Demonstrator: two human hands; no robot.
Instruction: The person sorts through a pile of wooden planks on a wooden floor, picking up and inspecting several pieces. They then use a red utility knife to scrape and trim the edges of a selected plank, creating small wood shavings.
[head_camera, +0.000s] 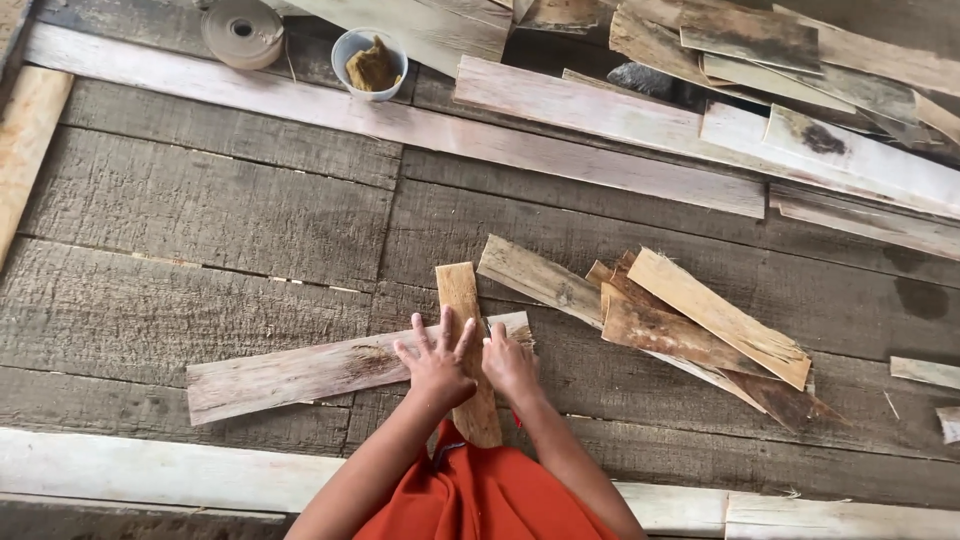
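Note:
My left hand (436, 362) lies flat with fingers spread on a narrow tan wood strip (459, 292) that points away from me. That strip lies across a longer pale plank (290, 373) running left to right. My right hand (510, 362) is curled beside the left hand, at the right edge of the strip where it crosses the plank. A small thin object seems pinched in its fingers, too hidden to name. Orange cloth (485, 495) covers my lap below.
A loose pile of thin wood offcuts (700, 325) lies to the right. More boards (800, 90) are stacked at the back right. A white cup with brown stuff (370, 62) and a roll of tape (243, 32) stand at the back. The floor is rough grey planks.

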